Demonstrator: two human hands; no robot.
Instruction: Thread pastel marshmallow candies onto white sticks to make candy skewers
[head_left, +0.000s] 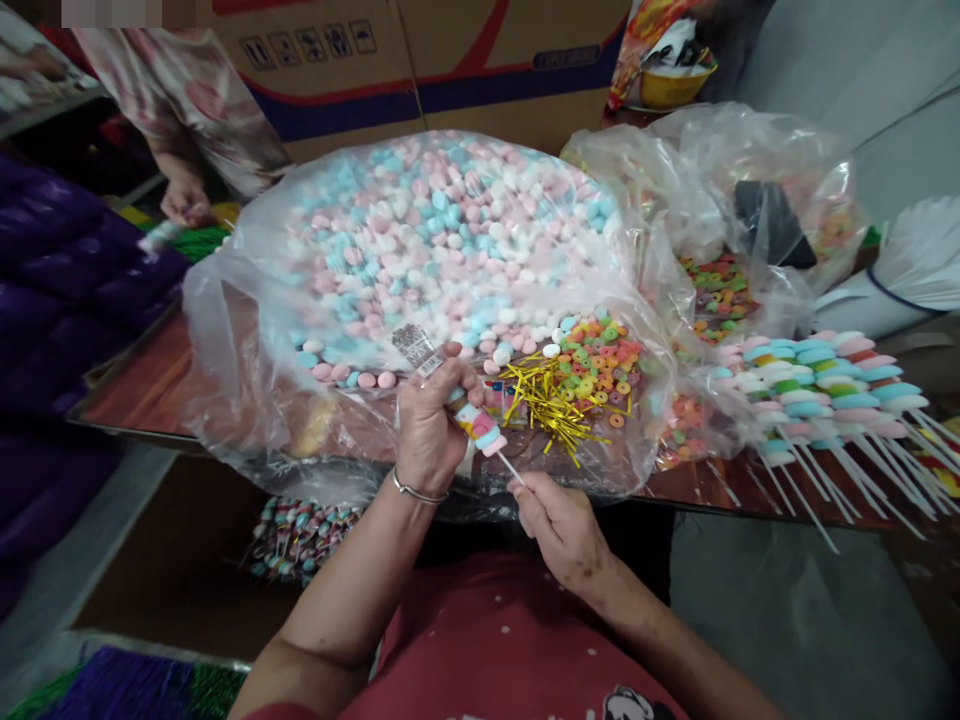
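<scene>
Head view: right hand (561, 530) pinches the white stick (511, 467); left hand (431, 420), just beyond, grips the candy skewer (487, 438) above it; step looks like wrapping, next move calls for a steady stick while the labelled film (415, 348) is eased straight. Gold ties (546, 398) lie past the right hand. Left hand hides the skewer's far end; film's coverage unclear.

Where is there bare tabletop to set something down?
Bare wood shows at the left end of the table, between the bag of pastel candies and the front edge, and narrowly along the front between that bag and the candy sticks. It's crowded beyond the left hand and right hand: gold ties, gummy rings.
</scene>
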